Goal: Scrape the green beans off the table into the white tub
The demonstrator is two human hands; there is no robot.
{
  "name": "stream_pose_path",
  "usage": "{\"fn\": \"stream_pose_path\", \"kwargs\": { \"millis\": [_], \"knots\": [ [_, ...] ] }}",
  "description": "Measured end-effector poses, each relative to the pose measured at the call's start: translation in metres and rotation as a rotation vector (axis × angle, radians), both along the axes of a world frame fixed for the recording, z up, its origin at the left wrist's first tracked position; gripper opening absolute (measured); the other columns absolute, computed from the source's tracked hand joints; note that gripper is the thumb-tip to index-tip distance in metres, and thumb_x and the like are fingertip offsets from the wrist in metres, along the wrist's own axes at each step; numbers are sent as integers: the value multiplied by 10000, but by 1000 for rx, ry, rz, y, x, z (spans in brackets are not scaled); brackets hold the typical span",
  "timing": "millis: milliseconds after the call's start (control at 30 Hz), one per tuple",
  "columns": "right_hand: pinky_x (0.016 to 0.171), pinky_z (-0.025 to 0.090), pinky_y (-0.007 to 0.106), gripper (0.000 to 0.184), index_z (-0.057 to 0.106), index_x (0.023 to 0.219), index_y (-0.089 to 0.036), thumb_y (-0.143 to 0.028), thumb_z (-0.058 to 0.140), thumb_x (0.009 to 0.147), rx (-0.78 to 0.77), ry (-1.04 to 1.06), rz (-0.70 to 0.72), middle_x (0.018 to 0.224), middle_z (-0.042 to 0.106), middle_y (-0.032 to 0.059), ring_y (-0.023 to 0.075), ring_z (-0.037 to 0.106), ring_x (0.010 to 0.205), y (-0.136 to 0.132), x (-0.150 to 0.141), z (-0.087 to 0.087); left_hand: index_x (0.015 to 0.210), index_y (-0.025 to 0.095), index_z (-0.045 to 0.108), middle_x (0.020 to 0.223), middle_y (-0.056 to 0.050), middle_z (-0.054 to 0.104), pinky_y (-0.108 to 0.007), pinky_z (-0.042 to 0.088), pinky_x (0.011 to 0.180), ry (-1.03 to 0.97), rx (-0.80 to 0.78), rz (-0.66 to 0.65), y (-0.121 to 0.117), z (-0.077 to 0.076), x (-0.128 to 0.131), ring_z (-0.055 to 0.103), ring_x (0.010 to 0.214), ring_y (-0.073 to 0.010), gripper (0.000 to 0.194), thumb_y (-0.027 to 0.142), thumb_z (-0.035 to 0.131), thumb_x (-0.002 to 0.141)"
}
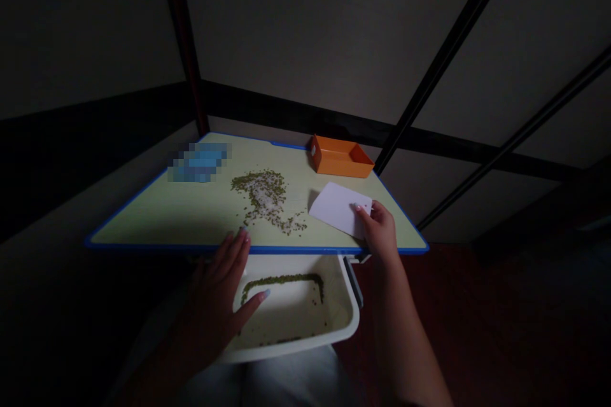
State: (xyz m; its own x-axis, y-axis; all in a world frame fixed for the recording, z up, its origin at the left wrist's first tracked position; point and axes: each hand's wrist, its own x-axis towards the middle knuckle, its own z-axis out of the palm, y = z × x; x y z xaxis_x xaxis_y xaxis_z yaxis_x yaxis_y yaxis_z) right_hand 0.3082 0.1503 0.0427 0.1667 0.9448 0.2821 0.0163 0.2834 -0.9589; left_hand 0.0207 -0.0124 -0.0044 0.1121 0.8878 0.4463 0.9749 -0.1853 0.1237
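Between thumb and fingers, my right hand (380,229) grips a flat white card (337,206) at its right end, holding it tilted over the table's right side. My left hand (222,289) is open, fingertips at the table's front edge and thumb reaching over a white plastic bin (351,324). Small green beans mixed with white grains form a loose pile (265,194) on the tabletop, left of the card. A line of green beans (286,279) lies along the far inside edge of the bin's floor, with a few scattered nearby.
The pale green table (153,219) has a raised blue rim. An orange open box (341,165) stands at its back right, and a blurred blue item (200,162) lies at the back left. Dark-framed wall panels (296,32) rise behind. The bin sits under the front edge, above my lap.
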Motion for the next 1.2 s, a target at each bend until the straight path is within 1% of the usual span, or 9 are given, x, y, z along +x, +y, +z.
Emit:
{"fn": "stream_pose_path", "kwargs": {
  "millis": [133, 367, 533, 633, 833, 1000, 1200],
  "knots": [
    [570, 413, 264, 362, 629, 782, -172, -460, 772, 617, 4, -51, 39, 729, 685, 31, 157, 571, 636, 1, -2, 2, 1526, 241, -22, 1566, -114, 311, -586, 369, 1017, 6, 9, -1, 0, -1, 0, 325, 1413, -335, 804, 533, 381, 895],
    [574, 420, 265, 327, 621, 804, -181, -433, 761, 649, -13, -62, 132, 754, 686, 28, 156, 577, 642, 3, -2, 0, 1530, 238, 5, 1575, -102, 294, -560, 357, 1039, -12, -3, 8, 2, -6, -2, 290, 1430, -328, 823, 532, 415, 881],
    [559, 398, 254, 330, 618, 788, -176, -440, 758, 647, -13, -72, 108, 737, 673, 20, 146, 557, 624, 2, -1, 0, 1530, 239, 13, 1570, -113, 305, -565, 342, 1051, -14, 2, 4, 2, -5, -1, 295, 1428, -329, 818, 531, 414, 880],
    [560, 397, 255, 332, 616, 771, -178, -445, 760, 635, -15, -62, 98, 724, 671, 17, 149, 553, 621, 1, 0, 0, 1530, 235, 6, 1565, -122, 312, -567, 355, 1038, -8, -1, 3, 2, -5, -2, 298, 1425, -336, 820, 533, 409, 881],
    [562, 398, 254, 321, 626, 784, -181, -443, 754, 648, -14, -68, 121, 734, 678, 16, 149, 554, 622, 1, 0, 0, 1529, 242, -2, 1575, -114, 291, -568, 358, 1034, -12, -14, 4, 2, -5, -2, 285, 1432, -331, 822, 520, 423, 882],
    [559, 408, 255, 338, 633, 780, -178, -449, 772, 631, -18, -56, 144, 734, 684, 19, 150, 555, 625, 0, -1, 2, 1528, 237, 5, 1566, -123, 311, -561, 343, 1046, -19, -15, -2, 2, -3, -1, 291, 1429, -333, 815, 526, 412, 884],
    [563, 405, 264, 333, 633, 783, -186, -462, 761, 647, -20, -87, 164, 740, 687, 19, 154, 556, 623, -1, -2, 3, 1529, 244, 1, 1570, -119, 302, -570, 332, 1059, -29, -21, -5, 1, -2, -1, 289, 1429, -335, 827, 533, 422, 878]
  ]
}}
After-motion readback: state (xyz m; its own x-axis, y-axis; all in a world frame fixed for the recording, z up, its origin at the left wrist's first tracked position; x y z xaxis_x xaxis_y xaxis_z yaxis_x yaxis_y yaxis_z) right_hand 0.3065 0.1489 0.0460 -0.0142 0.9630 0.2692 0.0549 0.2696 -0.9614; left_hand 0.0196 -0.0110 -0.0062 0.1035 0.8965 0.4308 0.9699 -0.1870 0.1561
